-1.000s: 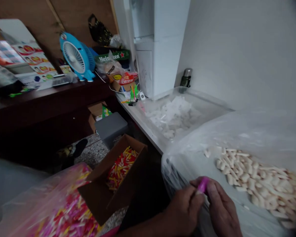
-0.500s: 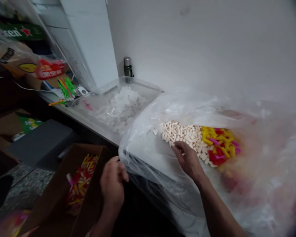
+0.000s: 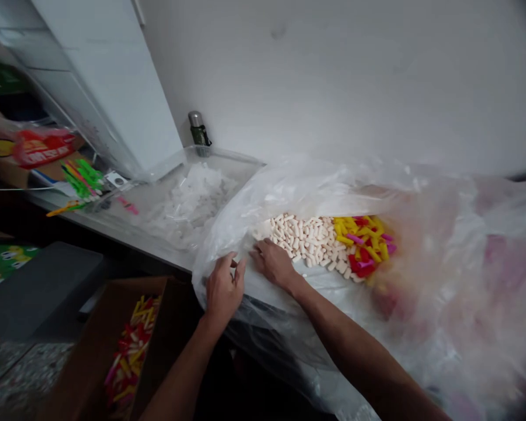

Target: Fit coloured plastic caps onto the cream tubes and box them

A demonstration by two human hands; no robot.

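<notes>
A large clear plastic bag lies open on the counter, holding a pile of small cream-white pieces beside yellow, red and pink pieces. My right hand rests flat on the bag's plastic, fingers spread, at the edge of the cream pile. Close to it, my left hand sits at the bag's near rim, touching the plastic with its fingers apart. Neither hand visibly holds a piece. Below them stands a cardboard box filled with similar coloured pieces.
A clear plastic tub with white material sits behind the bag, against a white cabinet. A steel-topped flask stands by the wall. A grey bin sits low on the left.
The view has swung right, bringing more of the bag in. The pink piece held a second ago is out of sight. My left hand has moved onto the bag's rim, close to my right.
</notes>
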